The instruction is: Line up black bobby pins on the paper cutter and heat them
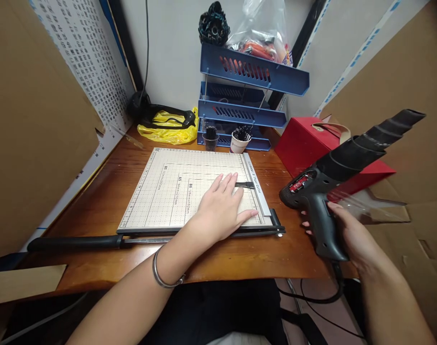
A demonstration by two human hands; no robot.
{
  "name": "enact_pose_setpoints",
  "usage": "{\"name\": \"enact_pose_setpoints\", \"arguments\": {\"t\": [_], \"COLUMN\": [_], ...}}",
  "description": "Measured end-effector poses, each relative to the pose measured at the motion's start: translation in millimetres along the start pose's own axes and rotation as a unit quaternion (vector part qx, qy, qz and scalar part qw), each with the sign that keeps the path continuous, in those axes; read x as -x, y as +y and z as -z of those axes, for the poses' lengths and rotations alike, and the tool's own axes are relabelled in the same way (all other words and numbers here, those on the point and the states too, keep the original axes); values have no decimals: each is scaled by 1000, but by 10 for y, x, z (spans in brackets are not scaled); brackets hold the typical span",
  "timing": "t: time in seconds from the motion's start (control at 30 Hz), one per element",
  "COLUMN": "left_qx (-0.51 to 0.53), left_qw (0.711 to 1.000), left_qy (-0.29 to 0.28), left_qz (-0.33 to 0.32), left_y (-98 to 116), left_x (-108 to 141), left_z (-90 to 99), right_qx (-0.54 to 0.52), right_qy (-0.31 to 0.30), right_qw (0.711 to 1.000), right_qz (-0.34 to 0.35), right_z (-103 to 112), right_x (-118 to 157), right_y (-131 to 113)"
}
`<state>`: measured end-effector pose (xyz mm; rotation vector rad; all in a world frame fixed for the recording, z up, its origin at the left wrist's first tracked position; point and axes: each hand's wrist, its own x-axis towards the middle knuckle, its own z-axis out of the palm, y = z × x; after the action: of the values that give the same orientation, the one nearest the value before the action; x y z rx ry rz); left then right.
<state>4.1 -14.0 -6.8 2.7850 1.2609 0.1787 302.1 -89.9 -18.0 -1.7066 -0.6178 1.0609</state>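
Observation:
My left hand (222, 208) lies palm down on the gridded board of a paper cutter (146, 191), its fingers stretched out. Just beyond the fingertips, a small bundle of thin black strands (245, 185) reaches to the cutter's grey edge bar (258, 187); part of it may be under my fingers. My right hand (355, 235) is wrapped round the handle of a black heat gun (324, 220), whose stepped nozzle points up and to the right. The cutter's blade arm with its black handle (74, 243) runs along the board's near side.
Behind the board stand a clear cup (210, 142) and a paper cup (240, 143), both holding black strands. Blue stacked trays (254, 72) rise at the back. A red box (301, 139) sits at right, a yellow plastic bag (168, 134) back left. Cardboard walls flank the table.

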Motion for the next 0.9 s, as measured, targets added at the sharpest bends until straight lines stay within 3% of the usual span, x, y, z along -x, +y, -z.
{"name": "enact_pose_setpoints", "arguments": {"t": [0.1,0.17,0.3,0.43,0.5,0.57,0.67,0.73,0.8,0.9], "left_qx": [-17,-16,6,38,56,64,41,-9,-74,-144], "left_qw": [997,988,956,895,869,862,892,929,950,948], "left_qy": [64,121,243,388,442,468,433,367,299,238], "left_qz": [48,92,162,215,215,186,121,44,-53,-157], "left_y": [-94,-191,-438,-657,-663,-542,-130,217,526,814], "left_x": [-16,-19,0,69,120,160,158,107,31,-84], "left_z": [59,121,257,457,625,831,1116,1214,1206,1038], "right_qx": [11,36,90,143,204,288,371,390,394,385], "right_qy": [-55,-58,-2,53,83,139,224,256,272,284], "right_qw": [998,998,996,988,975,945,895,879,870,867], "right_qz": [-25,-5,22,8,31,73,99,103,115,141], "right_z": [50,65,0,-114,-159,-198,-256,-295,-330,-360], "right_x": [-17,11,220,533,657,742,816,847,874,902], "right_y": [74,121,174,200,198,176,108,64,37,20]}}
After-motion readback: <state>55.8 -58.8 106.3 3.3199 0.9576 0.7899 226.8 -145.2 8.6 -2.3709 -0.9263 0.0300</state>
